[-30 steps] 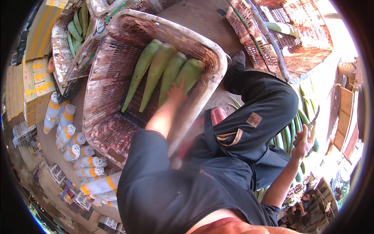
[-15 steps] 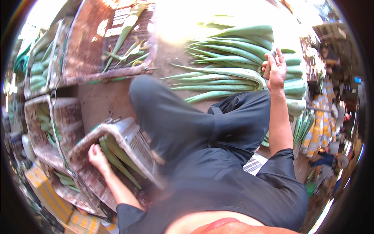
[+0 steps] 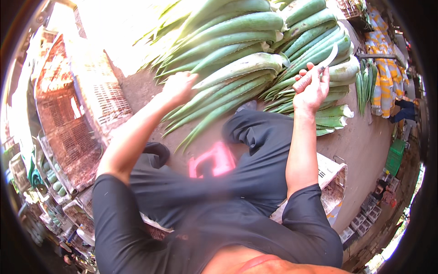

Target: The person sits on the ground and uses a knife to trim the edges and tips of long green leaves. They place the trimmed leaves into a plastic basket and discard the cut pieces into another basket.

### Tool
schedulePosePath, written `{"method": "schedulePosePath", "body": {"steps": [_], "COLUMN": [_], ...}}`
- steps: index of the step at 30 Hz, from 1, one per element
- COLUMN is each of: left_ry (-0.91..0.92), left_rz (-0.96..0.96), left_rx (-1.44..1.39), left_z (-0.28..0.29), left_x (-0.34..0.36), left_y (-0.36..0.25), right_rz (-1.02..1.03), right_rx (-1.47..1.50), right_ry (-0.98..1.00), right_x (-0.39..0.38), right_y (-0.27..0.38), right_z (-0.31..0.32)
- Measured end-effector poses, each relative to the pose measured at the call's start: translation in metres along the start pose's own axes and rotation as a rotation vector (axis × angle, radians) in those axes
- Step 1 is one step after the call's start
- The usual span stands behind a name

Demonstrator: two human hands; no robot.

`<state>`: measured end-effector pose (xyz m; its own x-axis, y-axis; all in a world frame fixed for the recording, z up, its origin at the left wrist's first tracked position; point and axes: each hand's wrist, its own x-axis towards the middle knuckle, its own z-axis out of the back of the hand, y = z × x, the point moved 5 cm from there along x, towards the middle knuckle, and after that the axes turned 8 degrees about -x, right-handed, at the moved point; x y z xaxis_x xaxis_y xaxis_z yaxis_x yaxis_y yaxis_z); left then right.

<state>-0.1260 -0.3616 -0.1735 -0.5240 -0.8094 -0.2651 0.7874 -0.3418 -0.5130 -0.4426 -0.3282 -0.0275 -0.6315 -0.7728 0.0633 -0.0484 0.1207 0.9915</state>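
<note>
Long green aloe leaves point(image 3: 228, 75) lie in overlapping rows on the ground in front of me, thin tips to the left, pale thick ends to the right. Over the tip side of the nearer row is my left hand point(image 3: 179, 87), its fingers curled closed; whether a leaf tip is in them is hidden. My right hand point(image 3: 311, 93) is wrapped round the brown handle of a small curved knife point(image 3: 332, 55). Its pale blade points up and away, above a second row of leaves point(image 3: 315, 39).
Worn, reddish-brown plastic crates point(image 3: 64, 109) stand at the left, one tipped. A white crate point(image 3: 335, 180) sits by my right elbow. A pink plastic thing point(image 3: 213, 160) shows between my legs. Farther right are yellow-and-white wrapped bundles point(image 3: 381, 73) and a green crate point(image 3: 395, 153).
My left hand has left the crate of leaves at lower left and come up to the leaf pile. The view has swung right. The right hand still grips the knife, its blade now plainly visible.
</note>
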Motion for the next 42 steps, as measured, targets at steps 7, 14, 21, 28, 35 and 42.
{"method": "schedulePosePath", "body": {"steps": [7,14,21,28,35,42], "left_ry": [0.051,0.033,0.033,-0.212,-0.500,-0.752], "left_rz": [0.288,0.337,0.407,0.146,0.041,0.130], "left_rx": [-0.260,-0.182,-0.418,-0.138,0.147,0.326], "left_z": [-0.128,-0.139,-0.140,-0.031,0.116,0.153], "left_x": [0.153,0.168,0.163,0.112,-0.046,-0.208], "left_y": [-0.042,-0.018,-0.023,-0.077,-0.140,-0.183], "right_rz": [-0.149,-0.238,-0.247,-0.247,-0.106,-0.082], "right_rx": [0.084,0.220,0.265,0.303,0.339,0.275], "right_ry": [0.005,0.043,0.074,-0.014,0.089,0.120], "right_x": [0.005,0.015,0.010,0.017,0.016,0.008], "right_y": [0.010,0.012,0.016,0.008,0.018,0.009], "right_z": [-0.004,-0.002,-0.006,-0.002,-0.008,-0.005]}}
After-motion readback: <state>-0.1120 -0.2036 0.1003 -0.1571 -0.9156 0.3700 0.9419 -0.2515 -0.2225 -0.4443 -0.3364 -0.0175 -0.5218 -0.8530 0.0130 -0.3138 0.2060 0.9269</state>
